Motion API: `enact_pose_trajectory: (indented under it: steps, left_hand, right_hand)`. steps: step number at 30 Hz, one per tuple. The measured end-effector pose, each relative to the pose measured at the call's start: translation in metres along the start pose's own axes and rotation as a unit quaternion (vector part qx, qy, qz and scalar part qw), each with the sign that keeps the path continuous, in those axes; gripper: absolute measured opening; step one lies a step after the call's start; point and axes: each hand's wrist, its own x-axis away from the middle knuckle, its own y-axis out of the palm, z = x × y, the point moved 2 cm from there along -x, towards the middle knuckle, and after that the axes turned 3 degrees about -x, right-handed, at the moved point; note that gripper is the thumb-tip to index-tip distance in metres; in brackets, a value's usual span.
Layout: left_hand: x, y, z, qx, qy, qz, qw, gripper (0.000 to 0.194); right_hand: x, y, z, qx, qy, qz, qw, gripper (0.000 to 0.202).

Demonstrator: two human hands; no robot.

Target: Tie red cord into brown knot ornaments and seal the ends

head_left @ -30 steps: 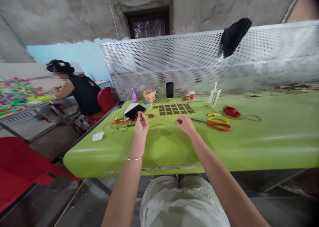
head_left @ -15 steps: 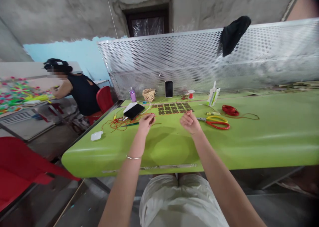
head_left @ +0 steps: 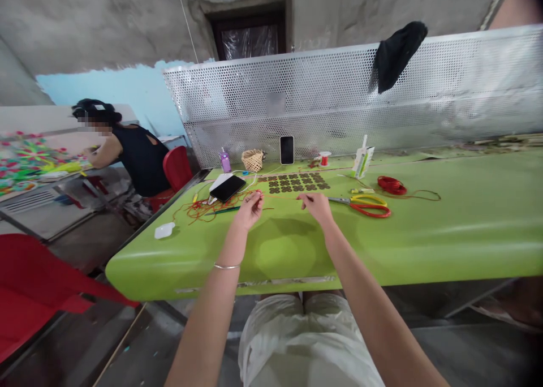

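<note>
Pinched in my left hand is a thin orange-red cord, which runs across to my right hand. The fingers of my right hand point left and close on the cord's other stretch. Just beyond both hands lie several dark flower-shaped pieces in rows on the green tabletop. Scissors with yellow and red handles rest to the right of my right hand. Left of my left hand is a loose tangle of orange-red cord, with a dark green pen and a black phone beside it.
A woven basket, an upright phone, a red spool and a carton stand along the back. A red cord coil lies at right. A perforated metal panel closes the rear. Another person sits at left.
My right hand has turned from a raised curl to fingers pointing left and moved slightly left. The cord now shows between the hands. My left hand has barely moved.
</note>
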Motion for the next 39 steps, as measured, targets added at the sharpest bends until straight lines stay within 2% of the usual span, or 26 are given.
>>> enact_pose_trajectory:
  steps: [4, 7, 9, 12, 15, 20, 24, 28, 31, 34, 36, 39]
  left_hand:
    - [-0.009, -0.010, 0.004, 0.028, 0.018, 0.040, 0.999, 0.019]
    - [-0.019, -0.019, 0.003, 0.007, 0.034, 0.073, 0.997, 0.014]
    - [-0.025, -0.024, 0.000, -0.026, 0.044, 0.088, 0.995, 0.013]
    - [-0.031, -0.026, -0.008, -0.099, 0.046, 0.085, 0.990, 0.028]
    - [-0.031, -0.022, -0.017, -0.186, 0.033, 0.054, 0.980, 0.029]
    - [-0.025, -0.013, -0.031, -0.315, 0.019, -0.022, 0.949, 0.015]
    - [-0.019, -0.008, -0.034, -0.361, 0.030, -0.062, 0.930, 0.012]
    - [-0.015, -0.004, -0.030, -0.361, 0.041, -0.070, 0.929, 0.016]
    - [-0.015, -0.002, -0.025, -0.336, 0.055, -0.056, 0.939, 0.023]
    - [-0.017, -0.003, -0.022, -0.313, 0.068, -0.030, 0.947, 0.026]
    - [-0.020, -0.006, -0.021, -0.308, 0.071, -0.011, 0.949, 0.023]
    - [-0.025, -0.012, -0.021, -0.308, 0.073, 0.016, 0.949, 0.020]
  right_hand:
    - [0.008, 0.013, -0.004, 0.071, 0.016, -0.163, 0.984, 0.025]
    - [0.017, 0.017, -0.012, 0.072, 0.010, -0.269, 0.960, 0.029]
    - [0.022, 0.016, -0.018, 0.051, 0.001, -0.320, 0.946, 0.034]
    - [0.027, 0.012, -0.025, 0.002, -0.019, -0.362, 0.932, 0.045]
    - [0.027, 0.007, -0.027, -0.048, -0.052, -0.339, 0.938, 0.053]
    - [0.017, 0.004, -0.024, -0.086, -0.102, -0.209, 0.969, 0.057]
    - [0.004, 0.003, -0.015, -0.033, -0.095, -0.113, 0.989, 0.059]
    - [-0.001, 0.002, -0.002, 0.090, -0.043, -0.050, 0.994, 0.051]
    - [-0.001, 0.004, 0.005, 0.185, 0.004, -0.058, 0.981, 0.038]
    - [0.002, 0.009, 0.005, 0.239, 0.030, -0.099, 0.965, 0.029]
    - [0.005, 0.012, 0.001, 0.251, 0.031, -0.134, 0.958, 0.029]
    - [0.010, 0.017, -0.007, 0.232, 0.013, -0.197, 0.952, 0.042]
